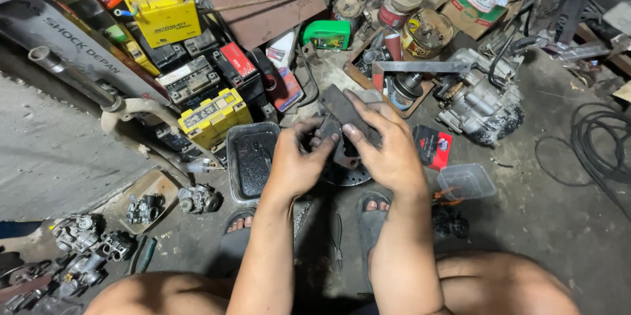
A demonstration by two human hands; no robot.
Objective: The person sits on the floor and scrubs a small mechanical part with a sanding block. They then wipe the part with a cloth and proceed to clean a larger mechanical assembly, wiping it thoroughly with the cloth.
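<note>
Bare knees fill the bottom edge, and between them two forearms rise toward the middle of the view, with sandalled feet (371, 213) planted on the grimy concrete floor (559, 223) just beyond. Up at centre, both hands meet over a dark toothed disc (342, 173) lying on the floor. Left hand (297, 160) is curled closed around a small dark metal part (346, 150), fingers wrapped over its near edge. Right hand (388, 147) comes across from the other side, thumb and fingers pinching a flat dark grey plate (338, 106) that sticks up and away from the knuckles, tilted toward the far left. The two pieces are touching or very nearly so; the exact join is hidden by the fingers. Just left of the hands sits a rectangular metal tray (250, 160) with black oily residue inside. To the right, a red and black packet (432, 146) lies flat, and beside it a clear plastic container (465, 182). Further out on the right rests a greasy engine casing (476, 101). Far left, yellow batteries (213, 116) are stacked among black ones, and carburettors (197, 198) are scattered near the lower left. A pair of pliers (337, 236) lies on the floor between the feet.
</note>
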